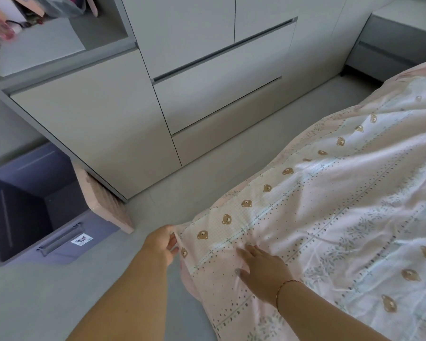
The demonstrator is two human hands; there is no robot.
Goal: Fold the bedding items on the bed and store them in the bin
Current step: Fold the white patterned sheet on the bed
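— Head cam: what's happening w/ the sheet [330,230]?
— It's lying spread over the bed. Left hand [161,243] is pinching its corner; right hand [262,269] is pressing flat, fingers relaxed.
— Bin [35,207]?
— Sitting on the floor, left.

The bedding [330,217] under my right hand [261,269] is thin, soft woven cloth, matt and creased, printed with bears and dots. My left hand [161,244] pinches its hem. The bin [57,239] looks like smooth grey plastic with a faint sheen and a paper label. The wardrobe [108,124] fronts are smooth and matt. The floor [47,291] is matt and even.
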